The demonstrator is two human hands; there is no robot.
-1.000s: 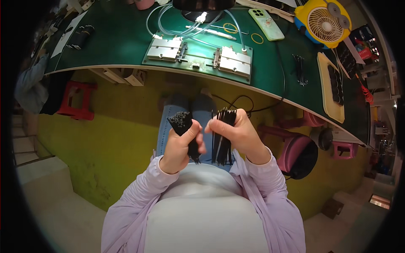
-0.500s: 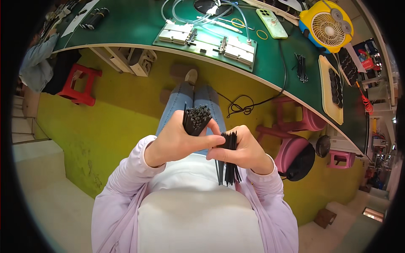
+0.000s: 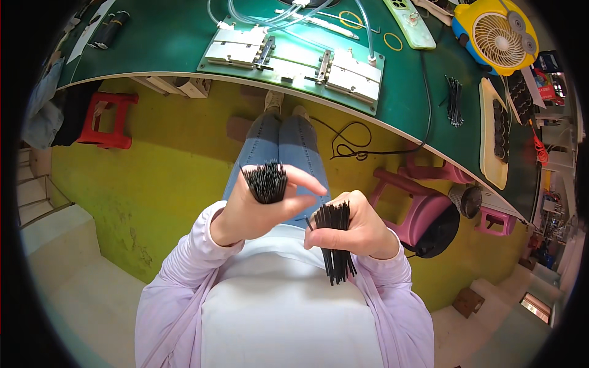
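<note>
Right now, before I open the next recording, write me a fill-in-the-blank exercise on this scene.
The left hand holds a bundle of strands coloured ____. The ____ hand holds a second bundle. In the picture, the phone lies to the ____ of the fan. The plastic stool toward the picture's left is ____.
Missing words: black; right; left; red.

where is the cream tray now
In the head view, the cream tray lies on the green table toward the right, just right of a black bundle and below the yellow fan.
</note>
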